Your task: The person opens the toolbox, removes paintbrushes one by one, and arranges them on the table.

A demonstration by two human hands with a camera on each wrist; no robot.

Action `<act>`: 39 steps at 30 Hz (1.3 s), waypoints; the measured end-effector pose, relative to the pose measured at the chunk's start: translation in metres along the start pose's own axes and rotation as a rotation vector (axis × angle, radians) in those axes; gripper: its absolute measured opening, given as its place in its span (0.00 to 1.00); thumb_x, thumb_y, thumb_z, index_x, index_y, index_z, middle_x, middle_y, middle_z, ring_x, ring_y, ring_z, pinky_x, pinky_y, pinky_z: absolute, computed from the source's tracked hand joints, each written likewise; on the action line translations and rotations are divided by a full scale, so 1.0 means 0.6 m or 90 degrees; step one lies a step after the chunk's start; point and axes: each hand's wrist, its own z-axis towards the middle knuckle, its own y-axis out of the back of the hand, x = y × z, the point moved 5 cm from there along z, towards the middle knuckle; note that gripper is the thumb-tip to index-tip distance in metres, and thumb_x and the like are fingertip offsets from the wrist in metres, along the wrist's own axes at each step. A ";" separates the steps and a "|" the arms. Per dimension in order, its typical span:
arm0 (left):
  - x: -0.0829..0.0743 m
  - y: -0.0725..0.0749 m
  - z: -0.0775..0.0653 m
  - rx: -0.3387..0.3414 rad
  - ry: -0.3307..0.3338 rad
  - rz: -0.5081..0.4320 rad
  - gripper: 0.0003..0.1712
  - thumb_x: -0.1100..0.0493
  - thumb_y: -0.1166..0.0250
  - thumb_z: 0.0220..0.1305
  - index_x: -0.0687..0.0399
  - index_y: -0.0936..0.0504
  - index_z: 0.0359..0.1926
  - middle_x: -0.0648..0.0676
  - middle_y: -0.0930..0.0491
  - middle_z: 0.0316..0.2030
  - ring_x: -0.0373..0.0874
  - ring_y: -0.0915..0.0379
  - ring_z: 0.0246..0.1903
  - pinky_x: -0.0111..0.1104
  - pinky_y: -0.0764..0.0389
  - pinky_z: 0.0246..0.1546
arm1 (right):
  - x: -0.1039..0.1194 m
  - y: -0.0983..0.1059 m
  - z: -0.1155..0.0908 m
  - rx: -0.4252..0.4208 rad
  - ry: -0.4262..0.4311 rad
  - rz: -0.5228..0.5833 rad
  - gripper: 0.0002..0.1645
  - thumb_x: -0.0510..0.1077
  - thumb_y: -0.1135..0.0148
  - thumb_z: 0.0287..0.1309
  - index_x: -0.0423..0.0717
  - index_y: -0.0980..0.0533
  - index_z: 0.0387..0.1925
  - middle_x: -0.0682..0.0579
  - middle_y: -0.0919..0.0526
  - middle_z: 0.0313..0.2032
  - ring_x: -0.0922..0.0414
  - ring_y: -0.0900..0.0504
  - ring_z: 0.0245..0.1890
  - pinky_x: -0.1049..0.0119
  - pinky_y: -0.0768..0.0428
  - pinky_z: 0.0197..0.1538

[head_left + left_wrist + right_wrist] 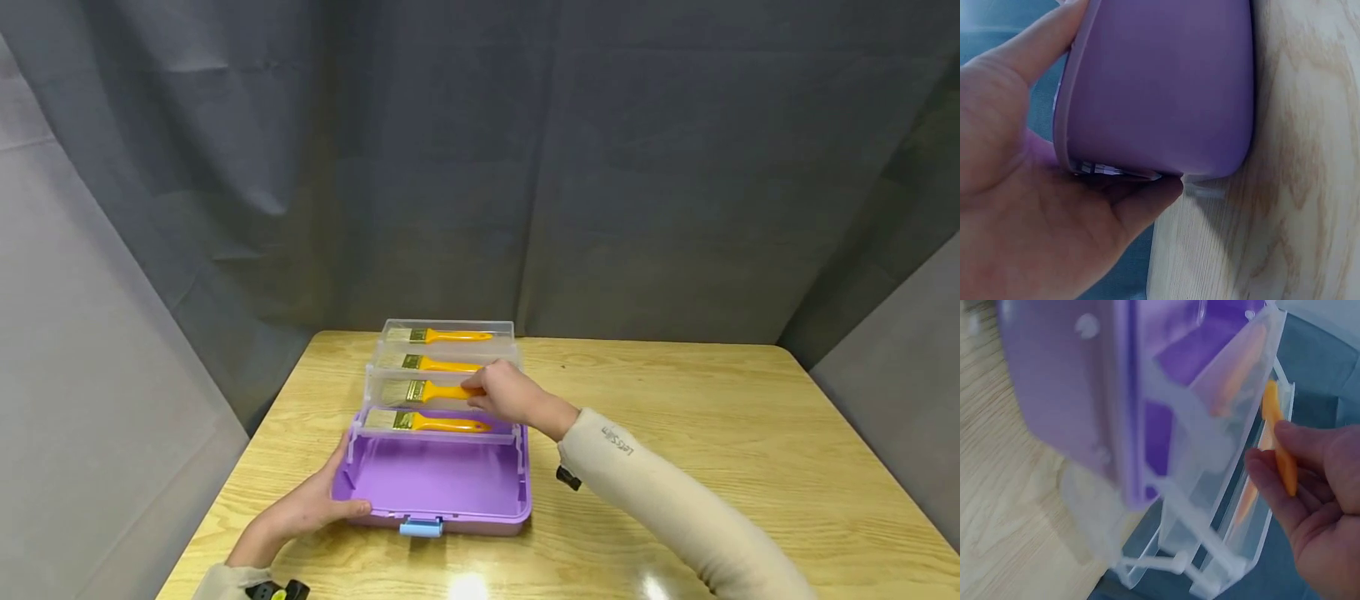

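A purple storage box [431, 479] stands unfolded on the table, its clear stepped trays [450, 435] raised at the back. My left hand [311, 500] grips the box's left end, thumb on the front rim; in the left wrist view the fingers [1150, 200] wrap the other side of the wall. With my right hand [513, 396] I pinch the yellow handle of a flat paintbrush [442, 392] at the second tray from the front. That handle [1285, 465] shows between thumb and fingers in the right wrist view. Other paintbrushes [450, 425] lie in the trays before and behind it.
The box's deep lower compartment shows its bare purple floor. A light blue latch [422, 527] juts from the front. The wooden table [675, 450] extends to the right, and a dark grey curtain [637, 167] hangs behind it.
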 end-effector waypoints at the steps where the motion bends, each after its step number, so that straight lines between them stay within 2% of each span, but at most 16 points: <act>1: 0.000 0.000 0.000 0.000 -0.004 -0.001 0.68 0.58 0.29 0.54 0.50 0.78 0.72 0.69 0.73 0.71 0.66 0.71 0.68 0.57 0.62 0.64 | -0.004 0.002 -0.004 -0.004 -0.003 0.006 0.12 0.37 0.33 0.55 0.38 0.17 0.42 0.48 0.14 0.38 0.56 0.16 0.40 0.65 0.19 0.43; 4: -0.001 0.001 -0.002 0.000 -0.014 -0.007 0.68 0.59 0.29 0.54 0.51 0.78 0.72 0.69 0.73 0.71 0.67 0.71 0.68 0.57 0.63 0.64 | -0.013 0.009 -0.017 -0.017 -0.001 0.021 0.15 0.38 0.33 0.55 0.39 0.18 0.46 0.47 0.15 0.42 0.55 0.17 0.45 0.64 0.20 0.46; 11: -0.001 0.006 -0.009 -0.011 -0.005 0.005 0.67 0.58 0.29 0.54 0.52 0.78 0.72 0.71 0.73 0.70 0.68 0.71 0.68 0.58 0.63 0.64 | -0.019 0.039 -0.049 -0.057 0.027 0.046 0.15 0.38 0.33 0.55 0.39 0.18 0.46 0.47 0.15 0.42 0.56 0.17 0.44 0.67 0.19 0.44; 16: 0.000 0.008 -0.009 -0.010 -0.004 0.001 0.67 0.59 0.29 0.54 0.53 0.78 0.72 0.71 0.73 0.70 0.69 0.71 0.68 0.58 0.62 0.63 | -0.030 0.067 -0.079 -0.086 0.012 0.057 0.16 0.38 0.32 0.53 0.38 0.18 0.46 0.47 0.15 0.42 0.56 0.16 0.42 0.67 0.19 0.42; 21: 0.001 0.011 -0.010 -0.014 -0.012 0.005 0.67 0.60 0.29 0.54 0.52 0.77 0.72 0.71 0.73 0.70 0.69 0.71 0.68 0.59 0.63 0.63 | -0.052 0.094 -0.114 -0.114 -0.028 0.066 0.16 0.37 0.31 0.51 0.37 0.17 0.45 0.45 0.15 0.40 0.55 0.16 0.37 0.70 0.19 0.35; 25: 0.003 0.014 -0.013 -0.018 -0.002 0.027 0.67 0.58 0.29 0.54 0.52 0.77 0.72 0.72 0.72 0.70 0.70 0.70 0.67 0.59 0.62 0.63 | -0.075 0.112 -0.145 -0.136 -0.054 0.065 0.17 0.35 0.31 0.51 0.36 0.18 0.44 0.44 0.15 0.40 0.54 0.15 0.37 0.69 0.18 0.33; 30: 0.005 0.014 -0.015 -0.016 -0.002 0.019 0.67 0.59 0.29 0.54 0.53 0.77 0.72 0.71 0.72 0.70 0.69 0.71 0.68 0.59 0.62 0.63 | -0.107 0.130 -0.182 -0.158 -0.085 0.064 0.18 0.34 0.31 0.50 0.35 0.19 0.46 0.41 0.15 0.41 0.52 0.15 0.36 0.69 0.18 0.31; 39: 0.002 0.012 -0.020 -0.022 -0.003 0.007 0.67 0.60 0.29 0.54 0.53 0.76 0.72 0.71 0.72 0.70 0.69 0.71 0.68 0.59 0.63 0.63 | -0.168 0.135 -0.252 -0.146 -0.160 0.048 0.17 0.35 0.33 0.53 0.34 0.19 0.46 0.39 0.16 0.40 0.56 0.15 0.32 0.71 0.20 0.28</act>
